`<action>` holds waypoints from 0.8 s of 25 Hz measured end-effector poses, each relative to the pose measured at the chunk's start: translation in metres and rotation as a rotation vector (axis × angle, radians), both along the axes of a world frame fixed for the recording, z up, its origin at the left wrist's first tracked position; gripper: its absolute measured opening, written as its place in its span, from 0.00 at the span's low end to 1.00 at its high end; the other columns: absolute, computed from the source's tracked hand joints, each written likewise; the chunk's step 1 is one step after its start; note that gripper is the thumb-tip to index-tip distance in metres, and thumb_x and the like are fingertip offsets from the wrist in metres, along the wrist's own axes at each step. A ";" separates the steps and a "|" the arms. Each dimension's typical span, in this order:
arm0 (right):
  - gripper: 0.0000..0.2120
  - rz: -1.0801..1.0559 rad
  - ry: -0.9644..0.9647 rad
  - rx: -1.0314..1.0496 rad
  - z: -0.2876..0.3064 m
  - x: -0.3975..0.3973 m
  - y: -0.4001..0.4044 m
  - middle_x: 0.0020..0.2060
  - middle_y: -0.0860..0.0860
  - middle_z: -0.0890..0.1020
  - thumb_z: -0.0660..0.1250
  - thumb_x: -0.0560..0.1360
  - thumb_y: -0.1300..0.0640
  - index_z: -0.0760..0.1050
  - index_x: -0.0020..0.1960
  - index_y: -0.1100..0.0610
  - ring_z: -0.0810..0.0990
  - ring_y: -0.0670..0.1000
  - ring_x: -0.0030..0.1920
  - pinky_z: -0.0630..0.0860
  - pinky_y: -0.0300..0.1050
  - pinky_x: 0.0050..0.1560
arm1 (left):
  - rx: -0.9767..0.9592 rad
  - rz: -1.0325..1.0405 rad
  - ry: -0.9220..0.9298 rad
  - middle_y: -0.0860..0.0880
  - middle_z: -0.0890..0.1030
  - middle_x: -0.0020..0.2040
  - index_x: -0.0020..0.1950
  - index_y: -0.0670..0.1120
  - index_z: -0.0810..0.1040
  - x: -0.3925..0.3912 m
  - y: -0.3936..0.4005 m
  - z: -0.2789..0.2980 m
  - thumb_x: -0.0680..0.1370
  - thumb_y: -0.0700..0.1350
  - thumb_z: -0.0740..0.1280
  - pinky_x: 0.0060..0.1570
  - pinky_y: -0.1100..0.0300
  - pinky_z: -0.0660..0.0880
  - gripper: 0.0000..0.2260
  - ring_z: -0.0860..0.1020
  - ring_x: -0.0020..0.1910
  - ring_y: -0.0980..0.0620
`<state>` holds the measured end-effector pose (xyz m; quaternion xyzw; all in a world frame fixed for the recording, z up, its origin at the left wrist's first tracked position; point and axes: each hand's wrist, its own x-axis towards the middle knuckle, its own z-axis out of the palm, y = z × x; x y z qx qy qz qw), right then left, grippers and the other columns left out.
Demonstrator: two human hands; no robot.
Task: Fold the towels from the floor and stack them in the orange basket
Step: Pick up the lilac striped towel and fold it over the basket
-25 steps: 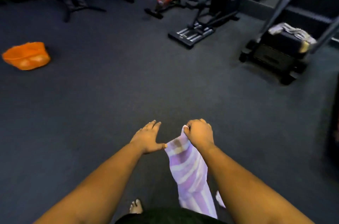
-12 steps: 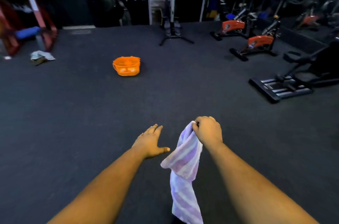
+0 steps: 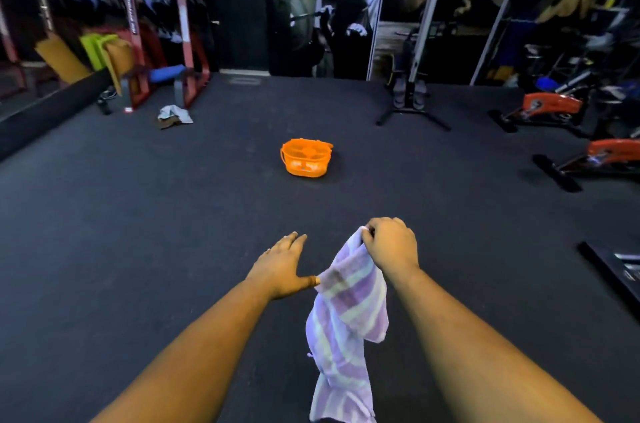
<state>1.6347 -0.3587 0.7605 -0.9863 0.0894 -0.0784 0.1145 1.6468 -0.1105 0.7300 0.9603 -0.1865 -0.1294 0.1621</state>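
Note:
A purple and white striped towel hangs down in front of me, pinched at its top corner by my right hand. My left hand is spread flat beside it, thumb touching the towel's upper edge, holding nothing. The orange basket stands on the dark floor straight ahead, well beyond both hands. Another crumpled light towel lies on the floor at the far left, near a red rack.
Red weight racks and mats line the left wall. A stand on black legs is behind the basket to the right. Orange exercise bikes sit at the right, with a dark machine base closer in.
My view has swung left, so the basket moved from the far left to the centre ahead. My hands keep the same grip; the towel hangs a little looser.

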 end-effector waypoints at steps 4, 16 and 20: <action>0.14 0.023 -0.020 0.001 -0.004 0.119 0.006 0.46 0.46 0.84 0.59 0.82 0.48 0.82 0.49 0.50 0.77 0.53 0.51 0.76 0.50 0.51 | -0.018 0.029 0.000 0.50 0.47 0.85 0.85 0.52 0.46 0.107 0.004 -0.008 0.75 0.69 0.68 0.79 0.48 0.59 0.48 0.50 0.83 0.50; 0.09 -0.047 -0.137 0.264 0.056 0.460 0.035 0.40 0.46 0.80 0.60 0.81 0.51 0.76 0.44 0.49 0.79 0.52 0.42 0.76 0.48 0.39 | -0.066 0.040 0.007 0.49 0.53 0.84 0.85 0.50 0.50 0.457 0.043 0.018 0.76 0.67 0.68 0.77 0.50 0.63 0.46 0.55 0.82 0.48; 0.08 -0.060 -0.227 0.517 0.061 0.567 0.034 0.39 0.44 0.81 0.61 0.81 0.49 0.76 0.47 0.48 0.80 0.46 0.40 0.77 0.46 0.38 | -0.188 0.054 0.144 0.49 0.69 0.78 0.81 0.49 0.64 0.563 0.023 -0.001 0.76 0.63 0.72 0.72 0.50 0.69 0.38 0.69 0.76 0.48</action>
